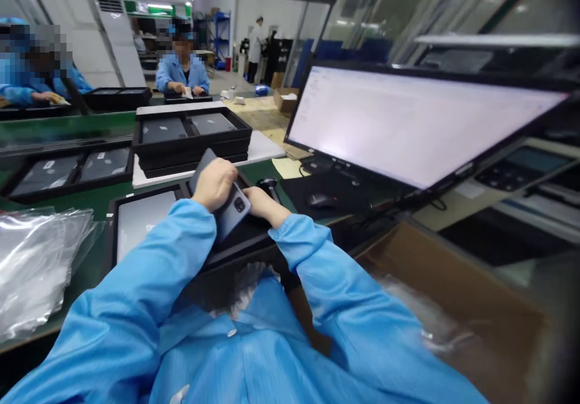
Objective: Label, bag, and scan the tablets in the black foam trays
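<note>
A grey tablet (232,212) with a dark camera block at one corner is held tilted above a black tray (244,246). My left hand (215,185) is closed over its upper part, fingers wrapped round the edge. At the right edge, near the camera block, my right hand (261,203) grips the same tablet, its fingertips partly hidden behind it. Another silver-grey tablet (140,214) lies in the tray's left compartment, partly covered by my left sleeve.
Stacked black trays (193,144) with tablets stand behind, another tray (67,174) at left. Transparent plastic bags (40,265) lie at front left. A monitor (408,126), a mouse (321,200) and a cardboard box (453,283) are to the right. Co-workers (182,69) sit opposite.
</note>
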Motion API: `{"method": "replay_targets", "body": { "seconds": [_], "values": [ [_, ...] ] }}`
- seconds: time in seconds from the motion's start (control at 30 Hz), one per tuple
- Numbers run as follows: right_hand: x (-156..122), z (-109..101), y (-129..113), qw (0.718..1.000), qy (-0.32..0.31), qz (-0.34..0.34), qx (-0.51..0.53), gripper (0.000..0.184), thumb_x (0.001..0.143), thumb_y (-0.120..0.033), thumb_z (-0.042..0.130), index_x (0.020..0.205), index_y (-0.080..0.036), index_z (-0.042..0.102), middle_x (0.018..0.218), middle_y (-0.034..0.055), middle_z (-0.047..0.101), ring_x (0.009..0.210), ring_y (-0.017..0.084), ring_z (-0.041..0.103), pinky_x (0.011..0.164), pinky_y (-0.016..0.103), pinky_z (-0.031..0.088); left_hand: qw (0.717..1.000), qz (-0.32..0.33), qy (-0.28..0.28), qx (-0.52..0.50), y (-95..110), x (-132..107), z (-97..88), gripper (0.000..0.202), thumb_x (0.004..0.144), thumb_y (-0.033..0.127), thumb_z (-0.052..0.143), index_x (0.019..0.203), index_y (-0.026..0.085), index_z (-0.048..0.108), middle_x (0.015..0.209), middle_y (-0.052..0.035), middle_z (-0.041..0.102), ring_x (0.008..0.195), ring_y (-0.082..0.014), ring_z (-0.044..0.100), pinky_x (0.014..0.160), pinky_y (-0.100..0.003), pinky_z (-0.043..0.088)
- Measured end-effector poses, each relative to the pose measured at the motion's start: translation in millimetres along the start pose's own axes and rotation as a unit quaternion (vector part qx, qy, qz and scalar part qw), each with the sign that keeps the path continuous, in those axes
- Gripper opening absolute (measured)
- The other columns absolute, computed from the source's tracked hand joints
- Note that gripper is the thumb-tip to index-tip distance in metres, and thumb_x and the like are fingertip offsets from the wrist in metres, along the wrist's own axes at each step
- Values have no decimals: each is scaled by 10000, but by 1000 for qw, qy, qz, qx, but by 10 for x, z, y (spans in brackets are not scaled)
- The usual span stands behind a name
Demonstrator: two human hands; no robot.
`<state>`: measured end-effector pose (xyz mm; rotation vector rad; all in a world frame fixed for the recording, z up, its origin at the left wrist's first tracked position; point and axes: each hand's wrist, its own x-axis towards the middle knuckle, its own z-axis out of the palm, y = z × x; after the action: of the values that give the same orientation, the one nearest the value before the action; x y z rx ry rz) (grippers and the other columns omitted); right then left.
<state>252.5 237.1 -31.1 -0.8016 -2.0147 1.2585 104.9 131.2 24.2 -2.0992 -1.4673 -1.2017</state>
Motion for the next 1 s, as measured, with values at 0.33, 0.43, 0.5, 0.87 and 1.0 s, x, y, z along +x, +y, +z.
{"method": "replay_targets", "body": {
  "seconds": [0.33,0.43,0.5,0.87,1.0],
  "values": [
    [-99,-199,-72,961,261,-87,36,164,907,-357,649,852,-203,643,862,42,704,853,203,635,834,337,535,985,-72,-146,59,144,-54,83,360,1049,416,408,1081,166,666,1142,-147,701,1113,-270,621,1038,-423,491],
    [-278,-315,-9,942,321,-92,29,179,869,-376,602,806,-211,631,810,49,698,803,214,644,789,350,534,921,-107,-368,74,260,-91,309,444,1045,404,442,1371,165,626,1456,-143,615,1388,-284,537,1187,-437,434],
    [-431,-360,58,952,291,-95,-2,207,863,-403,595,807,-211,646,802,56,707,769,220,649,759,357,535,882,-135,-444,81,332,-91,365,539,1064,423,417,1526,166,520,1613,-130,486,1551,-294,374,1266,-472,354],
    [-1048,-490,307,968,75,-26,-238,355,933,-431,583,1174,-197,698,1107,133,781,1046,318,744,919,428,567,901,-226,-289,232,986,-1354,-1378,617,991,466,453,1558,232,518,1660,-115,408,1555,-318,388,1280,-539,344],
    [-1011,-439,352,974,53,19,-220,420,899,-457,633,1251,-235,689,1000,107,802,938,336,772,791,414,585,824,-500,-78,255,1092,-2094,-1817,877,752,620,624,1492,150,579,1590,-221,478,1456,-438,492,1206,-573,453]
  ]
}}
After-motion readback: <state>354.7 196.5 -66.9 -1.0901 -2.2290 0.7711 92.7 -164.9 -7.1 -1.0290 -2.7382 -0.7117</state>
